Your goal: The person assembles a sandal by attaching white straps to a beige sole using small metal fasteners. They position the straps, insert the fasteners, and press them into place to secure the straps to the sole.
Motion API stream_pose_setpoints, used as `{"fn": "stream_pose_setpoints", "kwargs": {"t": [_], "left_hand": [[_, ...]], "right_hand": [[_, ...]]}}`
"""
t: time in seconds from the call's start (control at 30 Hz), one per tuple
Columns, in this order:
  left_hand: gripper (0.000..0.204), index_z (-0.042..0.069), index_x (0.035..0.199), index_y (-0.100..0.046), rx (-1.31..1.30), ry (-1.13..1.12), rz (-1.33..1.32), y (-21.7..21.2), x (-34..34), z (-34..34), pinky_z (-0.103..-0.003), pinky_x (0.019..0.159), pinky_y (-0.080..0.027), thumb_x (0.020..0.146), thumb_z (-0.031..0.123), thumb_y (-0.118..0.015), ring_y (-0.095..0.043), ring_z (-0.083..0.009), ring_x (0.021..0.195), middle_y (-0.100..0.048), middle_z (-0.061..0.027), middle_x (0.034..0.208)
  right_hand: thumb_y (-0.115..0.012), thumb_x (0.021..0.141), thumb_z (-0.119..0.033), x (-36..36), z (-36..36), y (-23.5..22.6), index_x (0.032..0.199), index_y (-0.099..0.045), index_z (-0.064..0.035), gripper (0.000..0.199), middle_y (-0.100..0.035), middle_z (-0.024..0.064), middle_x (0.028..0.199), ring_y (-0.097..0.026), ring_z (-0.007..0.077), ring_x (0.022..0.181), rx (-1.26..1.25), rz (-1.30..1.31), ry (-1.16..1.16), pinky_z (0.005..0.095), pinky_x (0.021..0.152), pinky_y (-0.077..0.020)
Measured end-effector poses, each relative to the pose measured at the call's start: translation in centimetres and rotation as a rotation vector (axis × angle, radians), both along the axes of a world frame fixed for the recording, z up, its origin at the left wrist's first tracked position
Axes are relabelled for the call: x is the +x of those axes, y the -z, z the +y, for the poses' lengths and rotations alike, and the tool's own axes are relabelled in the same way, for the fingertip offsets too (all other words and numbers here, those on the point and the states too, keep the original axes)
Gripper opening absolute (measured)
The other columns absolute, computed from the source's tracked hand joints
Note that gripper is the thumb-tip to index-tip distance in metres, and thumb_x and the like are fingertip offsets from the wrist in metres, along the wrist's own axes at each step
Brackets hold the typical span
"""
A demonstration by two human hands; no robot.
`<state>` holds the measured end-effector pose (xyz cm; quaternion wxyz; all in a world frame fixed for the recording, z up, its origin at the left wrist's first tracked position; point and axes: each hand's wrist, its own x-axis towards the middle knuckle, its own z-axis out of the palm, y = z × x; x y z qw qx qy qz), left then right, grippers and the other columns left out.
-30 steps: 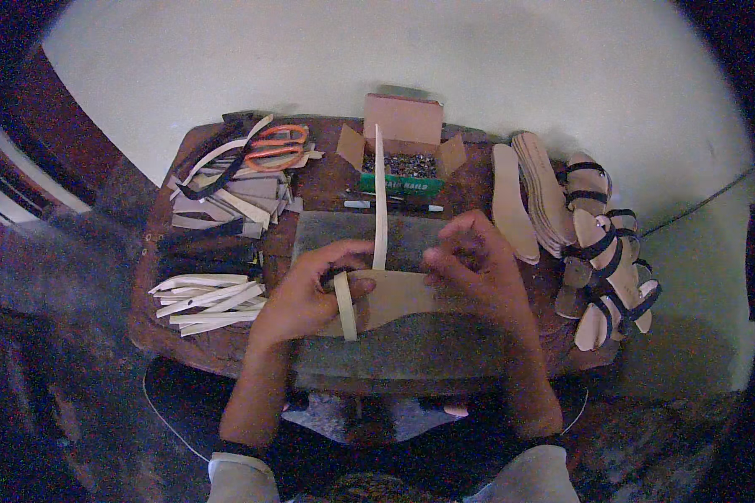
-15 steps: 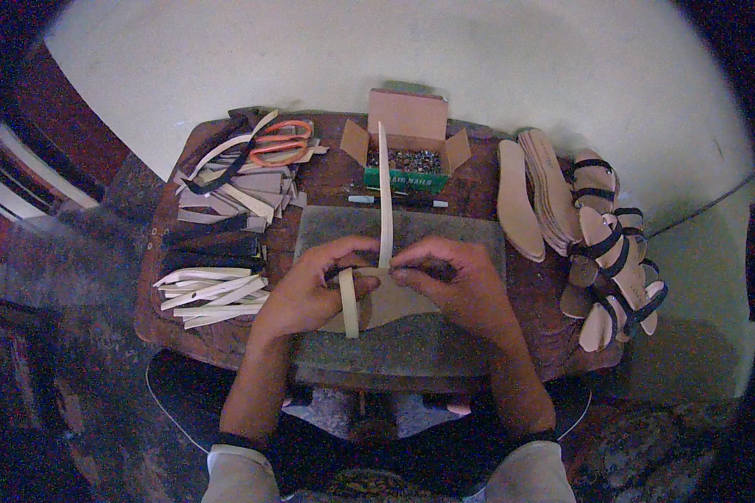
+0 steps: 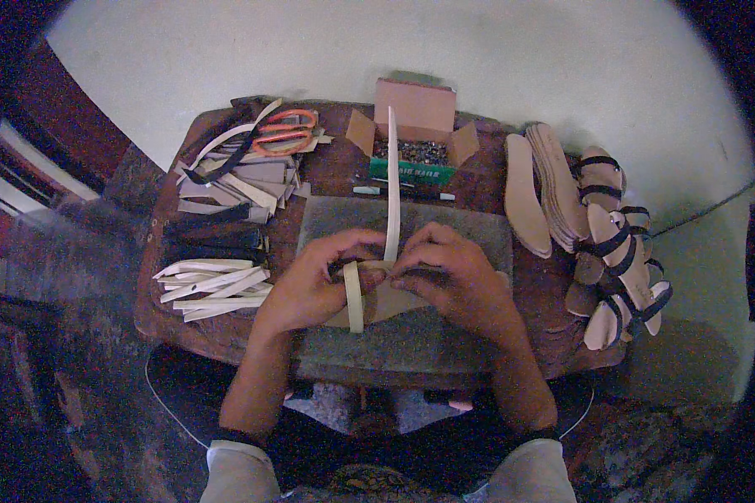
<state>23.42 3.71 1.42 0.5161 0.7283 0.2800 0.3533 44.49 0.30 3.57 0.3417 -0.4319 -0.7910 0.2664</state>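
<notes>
Over the grey mat, my left hand [image 3: 306,281] is closed around a tan insole [image 3: 398,308], its thumb lying on top. A cream strap [image 3: 355,306] loops over that insole next to the thumb. From the insole's far edge a second cream strap [image 3: 393,189] sticks up, long and narrow. My right hand [image 3: 461,281] pinches at the foot of this upright strap, fingertips together against the insole's edge. The fingers hide just how strap and edge meet.
A green box of small nails [image 3: 411,168] stands open behind a pen [image 3: 367,192]. Orange-handled scissors [image 3: 285,132] lie on grey scraps at left, above cream strips [image 3: 214,289]. Stacked insoles [image 3: 554,189] and black-strapped sandals [image 3: 617,243] occupy the right side of the wooden table [image 3: 545,327].
The right hand's fingers have shifted slightly and lifted more arched at the strap's foot. The insole looks tilted flatter, and the whole view has shifted a little.
</notes>
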Motion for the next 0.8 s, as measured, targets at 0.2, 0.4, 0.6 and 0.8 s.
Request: {"fn": "stream_pose_setpoints", "kwargs": {"t": [0.2, 0.4, 0.6, 0.8], "left_hand": [[0.035, 0.005, 0.112, -0.061, -0.298, -0.049, 0.088, -1.2, 0.0, -0.2, -0.029, 0.083, -0.05, 0.078, 0.007, -0.071, -0.061, -0.0141, 0.094, -0.065, -0.0049, 0.102], [0.034, 0.005, 0.118, -0.054, -0.182, 0.003, 0.061, -1.0, -0.1, -0.2, -0.028, 0.065, -0.051, 0.085, 0.005, -0.063, -0.06, -0.0105, 0.076, -0.065, -0.0055, 0.086], [0.035, 0.005, 0.117, -0.054, -0.153, -0.01, 0.1, -0.7, -0.1, 0.0, -0.027, 0.065, -0.05, 0.084, 0.005, -0.064, -0.06, -0.0103, 0.076, -0.065, -0.0059, 0.086], [0.035, 0.005, 0.117, -0.055, -0.074, -0.013, 0.061, 0.0, -0.1, 0.1, -0.027, 0.064, -0.049, 0.083, 0.005, -0.065, -0.06, -0.0103, 0.073, -0.064, -0.0047, 0.083]], "right_hand": [[-0.075, 0.07, -0.007, 0.0, 0.0, 0.3, 0.083, -0.065, -0.006, 0.017, -0.059, 0.0079, 0.087, -0.061, 0.0251, 0.083, -0.033, 0.021, 0.031, 0.0348, 0.073, -0.0482], [-0.074, 0.071, -0.006, 0.2, 0.2, 0.4, 0.084, -0.064, -0.0053, 0.017, -0.059, 0.0082, 0.086, -0.061, 0.0252, 0.083, -0.012, 0.024, 0.011, 0.0346, 0.073, -0.0483], [-0.074, 0.072, -0.005, 0.5, 0.4, 0.4, 0.085, -0.064, -0.0042, 0.017, -0.059, 0.0085, 0.087, -0.061, 0.0249, 0.082, -0.029, 0.027, -0.019, 0.0341, 0.074, -0.0483], [-0.073, 0.073, -0.005, 0.3, 0.2, 0.1, 0.086, -0.064, -0.004, 0.016, -0.058, 0.0086, 0.088, -0.06, 0.0242, 0.083, -0.076, 0.034, -0.008, 0.034, 0.075, -0.0478]]}}
